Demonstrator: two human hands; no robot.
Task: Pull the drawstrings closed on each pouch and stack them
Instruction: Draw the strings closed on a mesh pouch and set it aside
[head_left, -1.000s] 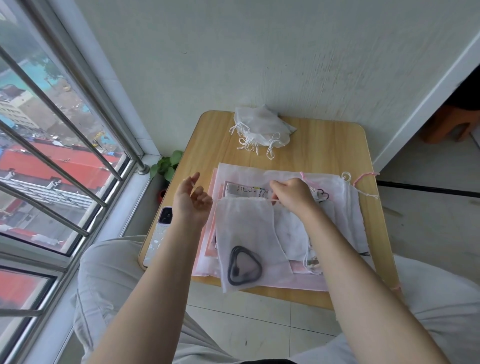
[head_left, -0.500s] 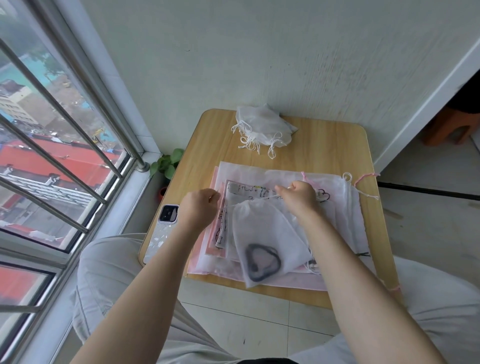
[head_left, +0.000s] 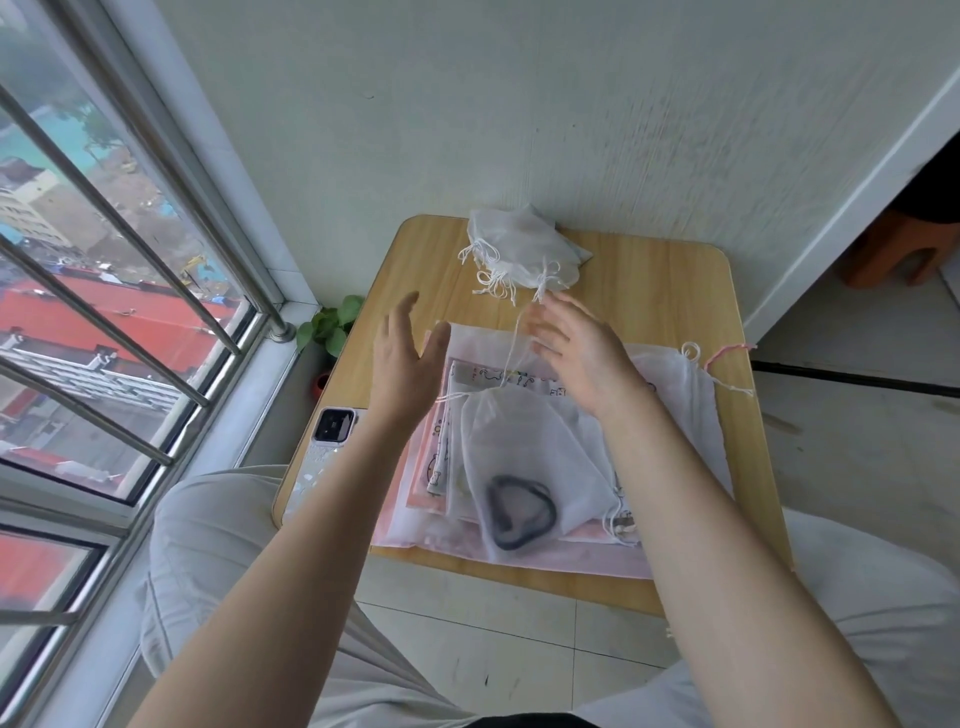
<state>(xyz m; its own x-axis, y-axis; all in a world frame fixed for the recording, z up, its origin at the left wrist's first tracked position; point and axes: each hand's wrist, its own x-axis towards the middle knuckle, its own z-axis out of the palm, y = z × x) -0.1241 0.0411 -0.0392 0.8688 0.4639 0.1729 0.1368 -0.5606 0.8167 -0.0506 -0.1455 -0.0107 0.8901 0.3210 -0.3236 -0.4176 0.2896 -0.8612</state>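
Above the pouch (head_left: 524, 467), both hands (head_left: 402, 358) (head_left: 584, 353) spread.

Both hands were smeared by motion blur, so whether the right hand's fingers (head_left: 545, 332) pinched the thin white drawstring (head_left: 514, 343) could not be told. The phone (head_left: 324, 452) at the worktop's (head_left: 670, 280) left edge was partly hidden behind the left forearm (head_left: 291, 545). The print on the flat sheets (head_left: 498, 379) under the pouch (head_left: 519, 467) was too small to read.

free: bare table (head_left: 665, 291) right of pouch pile (head_left: 519, 249) | blocked: wall (head_left: 519, 130) behind, phone (head_left: 324, 449) left
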